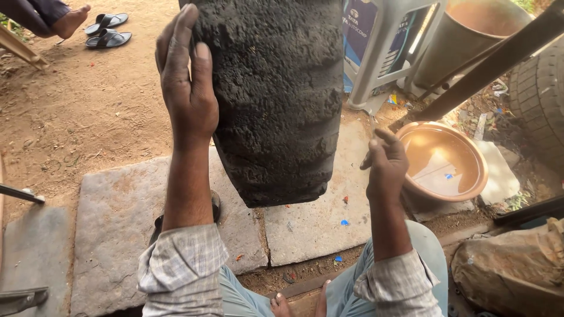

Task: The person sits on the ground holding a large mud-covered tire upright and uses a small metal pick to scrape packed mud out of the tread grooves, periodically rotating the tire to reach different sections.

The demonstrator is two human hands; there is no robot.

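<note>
A large worn black tyre [276, 94] stands upright in front of me, its rough tread facing me, its lower end above the stone slabs. My left hand [187, 88] lies flat against the tyre's left side, fingers up, steadying it. My right hand [385, 161] hovers to the right of the tyre, apart from it, with the fingers loosely curled and nothing visible in them. My knees and bare toes [282, 305] show at the bottom of the view.
A copper-coloured basin of water [470, 176] sits at the right. Behind it are a grey plastic stool [382, 53], a large tub [464, 35], a dark pole [499, 58] and another tyre [540, 94]. Sandals [106, 29] and someone's foot [69, 22] lie far left.
</note>
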